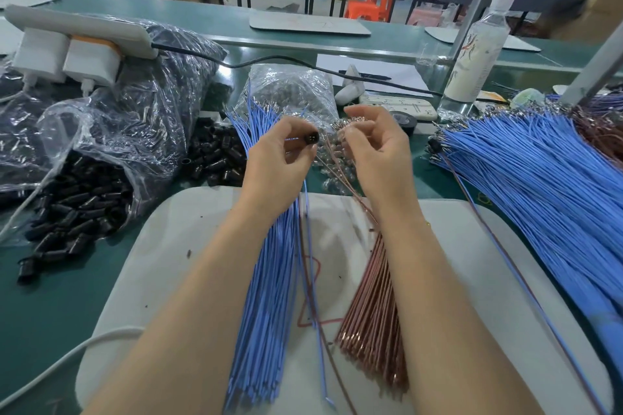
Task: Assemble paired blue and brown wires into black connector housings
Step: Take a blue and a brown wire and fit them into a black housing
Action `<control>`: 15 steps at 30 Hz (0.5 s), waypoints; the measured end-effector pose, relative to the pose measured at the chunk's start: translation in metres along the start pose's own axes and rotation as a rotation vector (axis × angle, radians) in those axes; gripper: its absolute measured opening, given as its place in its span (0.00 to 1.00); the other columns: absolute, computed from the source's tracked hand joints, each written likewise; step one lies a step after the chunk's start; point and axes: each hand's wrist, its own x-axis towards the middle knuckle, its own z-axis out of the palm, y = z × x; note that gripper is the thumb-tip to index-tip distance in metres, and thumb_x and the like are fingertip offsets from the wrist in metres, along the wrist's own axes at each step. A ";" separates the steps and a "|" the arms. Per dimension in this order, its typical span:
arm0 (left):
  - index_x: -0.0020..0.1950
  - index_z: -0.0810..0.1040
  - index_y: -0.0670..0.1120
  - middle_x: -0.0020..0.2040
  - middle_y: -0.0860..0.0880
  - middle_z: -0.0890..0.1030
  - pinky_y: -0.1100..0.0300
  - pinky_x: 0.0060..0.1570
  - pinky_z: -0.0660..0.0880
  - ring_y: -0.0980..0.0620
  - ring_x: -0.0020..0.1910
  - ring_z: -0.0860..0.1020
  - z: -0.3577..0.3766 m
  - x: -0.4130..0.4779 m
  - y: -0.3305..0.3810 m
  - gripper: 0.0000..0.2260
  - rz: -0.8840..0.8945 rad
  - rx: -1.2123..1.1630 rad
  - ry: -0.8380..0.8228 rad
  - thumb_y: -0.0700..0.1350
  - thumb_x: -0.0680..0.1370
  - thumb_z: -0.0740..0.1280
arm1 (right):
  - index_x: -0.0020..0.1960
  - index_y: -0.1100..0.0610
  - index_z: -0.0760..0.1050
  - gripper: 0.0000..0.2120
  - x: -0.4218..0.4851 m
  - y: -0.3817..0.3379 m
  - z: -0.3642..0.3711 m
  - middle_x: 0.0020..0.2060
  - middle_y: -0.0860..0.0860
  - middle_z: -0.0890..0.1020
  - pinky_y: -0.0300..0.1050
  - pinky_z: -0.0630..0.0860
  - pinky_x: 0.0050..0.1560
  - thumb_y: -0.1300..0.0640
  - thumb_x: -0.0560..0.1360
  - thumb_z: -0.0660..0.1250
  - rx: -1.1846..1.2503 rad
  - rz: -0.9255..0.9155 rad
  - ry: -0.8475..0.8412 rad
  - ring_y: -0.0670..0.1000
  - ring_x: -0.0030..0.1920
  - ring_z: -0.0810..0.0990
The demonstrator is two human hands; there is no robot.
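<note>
left hand [279, 153] pinches one black housing [310, 139]; right hand [377, 152] curls beside it, hold unclear; two near bundles: blue wires [269, 296], brown wires [374, 313].

Your left hand [279, 148] and right hand [374, 148] are bare, with nothing worn on the fingers that show; your left forearm [215, 280] and right forearm [435, 280] are bare along all of their visible length, from the wrists down to the near edge of the view; both forearms are slim and the fingers slender; at the right side of your right wrist sits a small yellow speck [427, 223], too small to tell whether it is a thread or a band.
</note>
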 end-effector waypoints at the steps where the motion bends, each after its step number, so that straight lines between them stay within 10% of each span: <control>1: 0.46 0.76 0.55 0.46 0.56 0.81 0.65 0.54 0.75 0.59 0.49 0.80 0.000 0.000 0.000 0.13 -0.001 -0.007 -0.011 0.35 0.76 0.66 | 0.47 0.48 0.78 0.11 0.001 -0.002 -0.002 0.37 0.47 0.80 0.42 0.78 0.44 0.64 0.75 0.64 0.034 0.004 -0.044 0.45 0.38 0.78; 15: 0.47 0.76 0.52 0.46 0.52 0.81 0.57 0.57 0.76 0.55 0.50 0.80 0.001 -0.002 0.002 0.11 0.006 0.007 -0.061 0.34 0.77 0.65 | 0.48 0.53 0.80 0.07 -0.001 -0.010 -0.007 0.40 0.46 0.84 0.36 0.78 0.48 0.64 0.74 0.69 -0.232 -0.150 -0.147 0.42 0.43 0.82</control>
